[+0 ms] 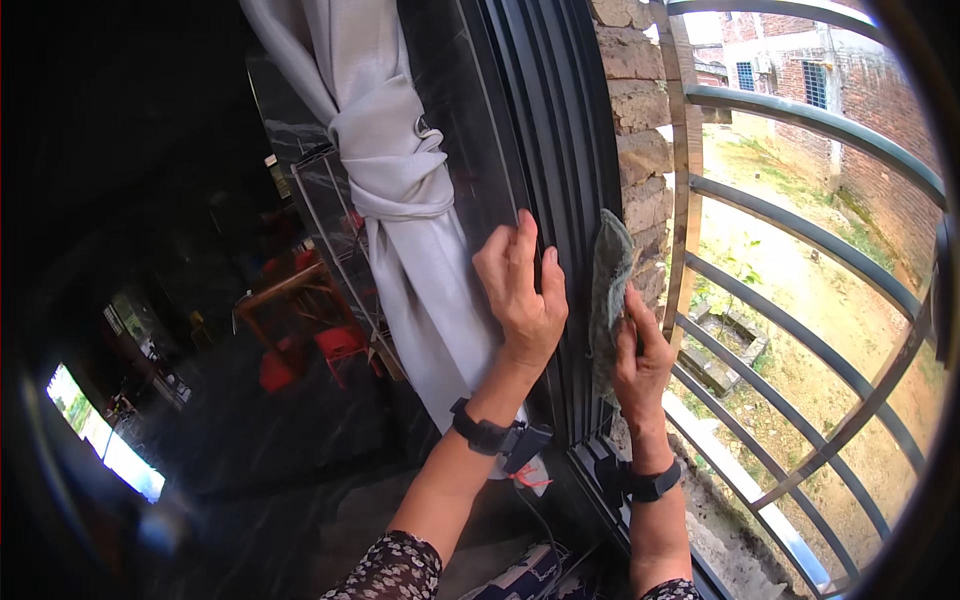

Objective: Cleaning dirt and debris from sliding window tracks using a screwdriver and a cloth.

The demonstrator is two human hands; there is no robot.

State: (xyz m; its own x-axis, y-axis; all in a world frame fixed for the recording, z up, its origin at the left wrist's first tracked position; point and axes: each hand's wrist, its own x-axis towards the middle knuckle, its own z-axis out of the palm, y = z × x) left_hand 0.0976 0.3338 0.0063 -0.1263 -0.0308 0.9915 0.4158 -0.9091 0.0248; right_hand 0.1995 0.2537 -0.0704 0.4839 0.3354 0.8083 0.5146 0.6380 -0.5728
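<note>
My left hand [525, 296] is at the inner side of a dark metal window frame [559, 150], fingers raised and partly curled, with no object visible in it. To its right, my right hand [643, 352] grips a grey-green cloth [611, 277], which lies along the outer edge of the frame's upright grooves, beside the brick wall edge. A light grey curtain [397, 165], tied in a knot, hangs just left of my left hand. Both wrists wear black straps.
Metal window bars [795, 217] curve along the right, with a brick building [885, 97] and yard beyond. The lower window track [600, 465] runs below my hands. A wooden table [285, 289] and a red chair [341, 345] stand in the dark room at left.
</note>
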